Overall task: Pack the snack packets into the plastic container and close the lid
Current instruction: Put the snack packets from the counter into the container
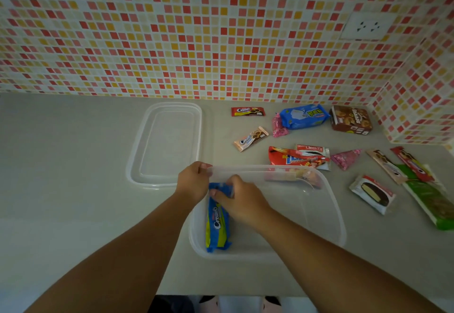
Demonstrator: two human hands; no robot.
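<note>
A clear plastic container stands on the counter in front of me. My left hand grips its far left corner at the rim. My right hand is inside the container and pinches the top end of a blue Cream-O packet that lies along the container's left wall. The clear lid lies flat on the counter, behind and left of the container. Several other snack packets lie loose to the right: a red bag, a Choco Pie, a blue packet and a brown box.
A tiled wall runs along the back and turns at the right corner, with a white socket on it. More packets lie at the right: a green one, a white pie wrapper, pink pouches. The counter's front edge is near my body.
</note>
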